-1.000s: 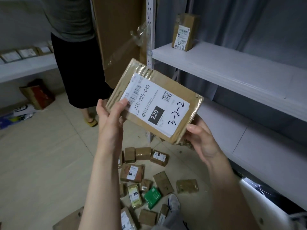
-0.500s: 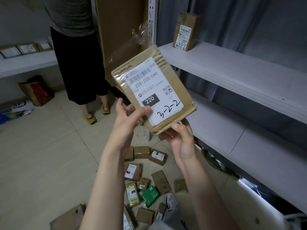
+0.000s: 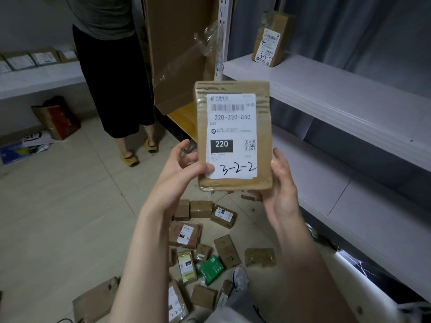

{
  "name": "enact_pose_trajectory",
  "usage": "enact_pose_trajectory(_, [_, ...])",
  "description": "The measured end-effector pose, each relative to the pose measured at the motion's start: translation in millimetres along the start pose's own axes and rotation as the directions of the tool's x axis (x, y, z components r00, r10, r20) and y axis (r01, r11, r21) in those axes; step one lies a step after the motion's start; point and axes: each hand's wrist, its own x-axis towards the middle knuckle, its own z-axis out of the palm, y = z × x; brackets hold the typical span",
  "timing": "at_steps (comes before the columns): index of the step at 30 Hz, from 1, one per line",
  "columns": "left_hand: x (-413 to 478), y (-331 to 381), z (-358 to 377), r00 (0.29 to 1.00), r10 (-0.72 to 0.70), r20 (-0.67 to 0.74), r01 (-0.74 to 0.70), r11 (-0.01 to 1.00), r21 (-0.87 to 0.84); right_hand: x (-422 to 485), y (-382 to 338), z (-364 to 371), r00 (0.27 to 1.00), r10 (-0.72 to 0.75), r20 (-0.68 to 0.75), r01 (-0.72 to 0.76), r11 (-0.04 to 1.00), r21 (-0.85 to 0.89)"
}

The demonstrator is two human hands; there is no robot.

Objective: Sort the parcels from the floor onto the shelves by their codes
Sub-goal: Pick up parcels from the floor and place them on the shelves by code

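I hold a flat brown parcel (image 3: 233, 108) upright in front of me, its white label facing me with the handwritten code 3-2-2. My left hand (image 3: 184, 166) pinches its lower left edge, thumb on the label. My right hand (image 3: 281, 183) grips its lower right edge and bottom. Several more parcels (image 3: 203, 248) lie scattered on the floor below my arms. On the upper white shelf (image 3: 326, 89) to the right stands one parcel (image 3: 271, 39) marked 3-2-5. The lower shelf (image 3: 338, 194) is bare.
Another person (image 3: 116, 78) in dark trousers and yellow slippers stands at the back left beside a tall cardboard sheet (image 3: 177, 50). A left shelf (image 3: 39, 78) carries several labelled parcels. A box (image 3: 56, 117) and bags sit on the floor beneath it.
The parcel has been turned from a slanted position to upright, label squarely facing me. My left hand slid from its upper left edge to its lower left corner.
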Motion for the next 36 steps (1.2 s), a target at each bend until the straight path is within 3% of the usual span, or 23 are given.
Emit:
enact_pose_trajectory(5, [-4, -1, -6, 0.997, 0.002, 0.072, -0.005, 0.999, 0.035, 1, -10, -8, 0.998, -0.023, 0.059, 0.03, 0.991, -0.132])
enact_pose_trajectory(14, [1, -6, -11, 0.985, -0.028, 0.168, 0.013, 0.996, 0.091, -2, -13, -17, 0.999, -0.026, 0.045, 0.033, 0.987, -0.158])
enact_pose_trajectory(18, [2, -5, -6, 0.988, -0.071, 0.138, 0.066, 0.997, 0.042, -3, -14, -15, 0.999, -0.043, 0.029, 0.047, 0.986, -0.16])
enact_pose_trajectory(30, [20, 6, 31, 0.997, -0.083, 0.005, 0.082, 0.991, 0.105, 14, -28, -22, 0.984, -0.134, -0.114, 0.127, 0.99, -0.066])
enact_pose_trajectory(36, [43, 23, 70, 0.997, 0.02, -0.074, -0.011, 0.992, 0.123, 32, -48, -33, 0.966, -0.202, -0.164, 0.194, 0.979, -0.062])
